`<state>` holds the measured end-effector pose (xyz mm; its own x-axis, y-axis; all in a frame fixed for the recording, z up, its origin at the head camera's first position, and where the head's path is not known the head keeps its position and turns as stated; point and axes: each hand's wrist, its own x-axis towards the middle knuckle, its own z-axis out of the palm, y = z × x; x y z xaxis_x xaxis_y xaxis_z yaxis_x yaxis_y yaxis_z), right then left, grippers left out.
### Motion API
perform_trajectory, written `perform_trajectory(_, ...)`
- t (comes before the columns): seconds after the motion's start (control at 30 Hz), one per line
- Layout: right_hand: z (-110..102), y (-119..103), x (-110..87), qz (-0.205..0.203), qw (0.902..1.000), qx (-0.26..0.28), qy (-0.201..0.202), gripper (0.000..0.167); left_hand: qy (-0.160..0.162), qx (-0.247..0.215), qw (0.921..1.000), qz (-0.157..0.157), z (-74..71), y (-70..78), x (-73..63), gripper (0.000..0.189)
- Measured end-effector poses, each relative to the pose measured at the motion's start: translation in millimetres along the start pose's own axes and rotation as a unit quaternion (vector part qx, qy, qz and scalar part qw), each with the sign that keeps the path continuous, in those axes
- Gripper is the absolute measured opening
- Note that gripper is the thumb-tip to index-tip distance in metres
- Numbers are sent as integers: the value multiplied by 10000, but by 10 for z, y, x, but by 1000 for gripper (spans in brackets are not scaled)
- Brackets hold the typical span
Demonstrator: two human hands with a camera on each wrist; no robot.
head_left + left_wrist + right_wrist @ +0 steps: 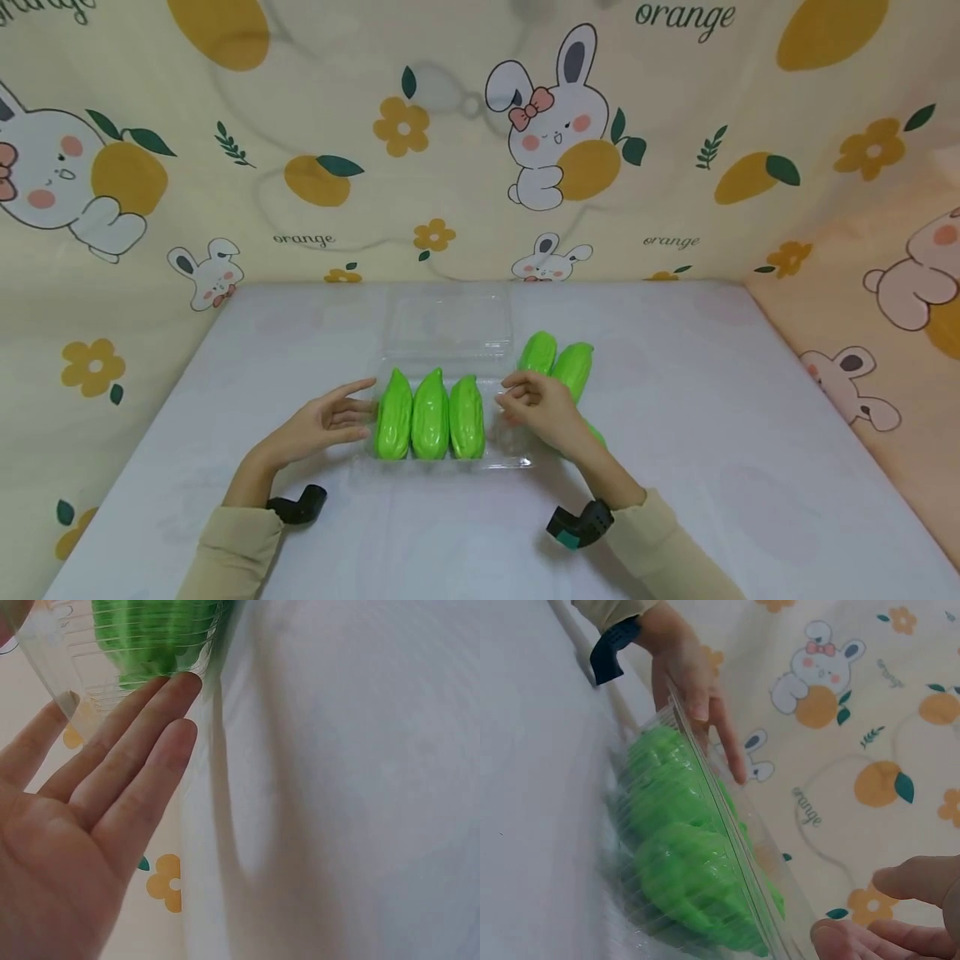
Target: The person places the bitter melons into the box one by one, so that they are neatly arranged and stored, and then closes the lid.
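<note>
Three green vegetables (430,415) lie side by side in the clear box (504,450), probably kept in line by its walls; bare stretch at its right end. Lid (450,325) folded back behind, leaving the top uncovered. Left hand (330,421) at left wall, fingers spread, gripping nothing, maybe as a steady; contact unclear. Right hand (547,408) by right rim, thumb and fingers apart, nothing pinched. Loose vegetables (573,371) just right, partly behind that hand, likely for short reach. Tight between them and the rim; more room on table (750,467) farther right.
</note>
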<state>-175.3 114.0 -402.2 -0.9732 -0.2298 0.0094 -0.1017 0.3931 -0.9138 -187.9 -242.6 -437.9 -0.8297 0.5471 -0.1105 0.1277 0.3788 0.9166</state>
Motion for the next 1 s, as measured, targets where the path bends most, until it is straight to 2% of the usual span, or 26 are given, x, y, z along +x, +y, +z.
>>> perform_trajectory(0.1,-15,1,-27,30,9994,249,229,31,-26,-93,10000,-3,-7,-4,-9,76)
perform_trajectory(0.23,-65,30,-48,216,9984,410,329,30,-51,-158,9999,15,-11,-12,-21,76)
perform_trajectory(0.4,-153,42,-64,507,9966,491,429,30,3,-7,10000,28,-15,-11,-14,75)
perform_trajectory(0.53,-227,53,-80,534,9964,479,455,31,40,11,10000,3,-18,-4,-1,75)
perform_trajectory(0.77,-364,79,-139,567,9968,390,413,32,-62,-122,9998,139,-23,-15,19,74)
perform_trajectory(1.0,-496,91,-204,651,9966,141,481,32,-55,-90,9999,64,-21,-20,16,74)
